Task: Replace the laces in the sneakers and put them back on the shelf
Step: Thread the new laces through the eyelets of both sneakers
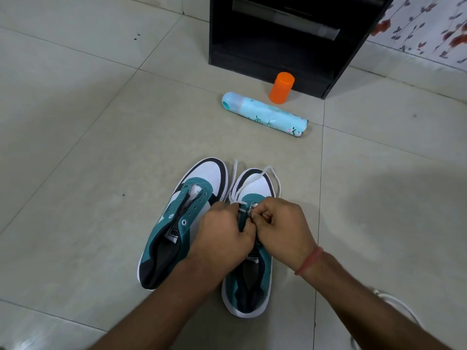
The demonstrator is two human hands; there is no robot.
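The white lace (255, 184) is your task thing right now. It sits threaded through the front eyelets of the right-hand sneaker (249, 263), with two loose runs looping forward over the white toe and onto the floor tiles (101, 147) just past it. The working end is at the eyelet rows, directly under your fingers.

That sneaker's long axis runs away from you, toe toward the black shelf unit (278, 46), heel close to your body. The eyelets climb back toward you, so each next crossing lies nearer than the last. My reading: the lacing has only reached the front rows.

Your left hand (225, 236) is curled over the left side of the tongue opening, fingers bent around the lace or the eyelet flap; which one, I can't tell. Your right hand (280, 228) is curled too, thumb and fingertips pinching the lace at the eyelet. Both hands meet over the same spot, knuckles almost touching. Neither is clearly nearer; the right seems to hold the feeding end.

The other sneaker (182, 223) lies just beside on the left, parallel but slightly angled, toe also away. Its eyelets show bare, no lace visible in them.

Farther out: a pale blue spray can (265, 113) lies on its side, an orange cap (281, 88) stands upright just behind it, both in front of the shelf unit. Another white lace (394, 306) lies by your right forearm.
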